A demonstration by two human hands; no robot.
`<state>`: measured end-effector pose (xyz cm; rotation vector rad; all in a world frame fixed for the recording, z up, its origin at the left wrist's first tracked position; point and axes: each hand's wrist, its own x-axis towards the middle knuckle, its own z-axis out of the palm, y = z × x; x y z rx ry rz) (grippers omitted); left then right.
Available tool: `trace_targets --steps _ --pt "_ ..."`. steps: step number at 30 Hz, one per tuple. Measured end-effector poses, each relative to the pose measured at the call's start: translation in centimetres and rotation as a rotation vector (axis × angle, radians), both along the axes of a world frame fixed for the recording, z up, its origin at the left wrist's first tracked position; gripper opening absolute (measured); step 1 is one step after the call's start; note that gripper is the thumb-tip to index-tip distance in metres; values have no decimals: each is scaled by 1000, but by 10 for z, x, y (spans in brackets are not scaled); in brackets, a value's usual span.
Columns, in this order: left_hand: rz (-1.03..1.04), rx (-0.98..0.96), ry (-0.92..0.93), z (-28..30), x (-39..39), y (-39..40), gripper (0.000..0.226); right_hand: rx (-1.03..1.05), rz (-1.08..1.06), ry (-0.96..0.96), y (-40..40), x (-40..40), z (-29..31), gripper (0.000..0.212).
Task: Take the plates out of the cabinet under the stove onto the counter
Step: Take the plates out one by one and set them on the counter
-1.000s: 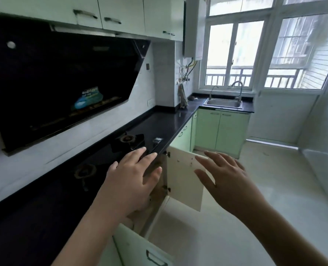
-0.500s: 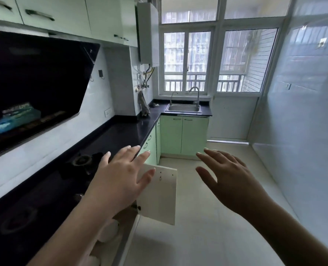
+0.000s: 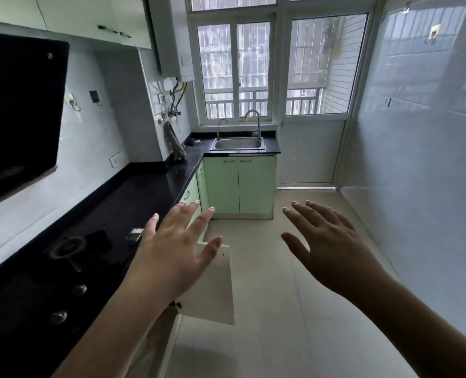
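Ceramic is the likely material of the plates, though none shows in this view: they are presumably inside the cabinet (image 3: 155,347) under the stove (image 3: 70,268), whose interior is hidden behind the left forearm and the counter (image 3: 144,192) edge, so their colour, number and stacking cannot be told. As a judgement, such plates would be stiff, fairly heavy in a stack, smooth enough to slip and apt to chip or break if knocked, so the safest hold is probably under the rim on opposite sides with both hands, lifting a few at once and clearing the door frame before setting them down flat. One pale door (image 3: 212,290) of the cabinet stands swung out over the floor, just below the left hand (image 3: 171,257). That hand is spread wide and flat, palm down, holding nothing, hovering above the front edge of the counter near the stove. The right hand (image 3: 332,249) is likewise wide open and empty, held out over the floor, well apart from the left. Black counter runs along the wall on the left, bare beyond the stove, towards a sink (image 3: 238,143) under the window; that bare stretch looks a fair place to put plates. No plate has yet been taken out, judging by the counter.
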<state>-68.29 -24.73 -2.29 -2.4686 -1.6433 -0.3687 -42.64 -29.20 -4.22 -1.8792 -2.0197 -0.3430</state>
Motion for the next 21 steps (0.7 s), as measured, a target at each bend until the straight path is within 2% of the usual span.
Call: trace_targets --steps 6,11,21 --pt "93 19 -9 -9 54 61 84 -38 -60 17 65 58 -17 63" --pt "163 20 -5 -19 85 86 77 -68 26 30 116 84 -24 63" --pt "365 -2 -44 -46 49 110 77 -108 248 62 186 39 -38 67"
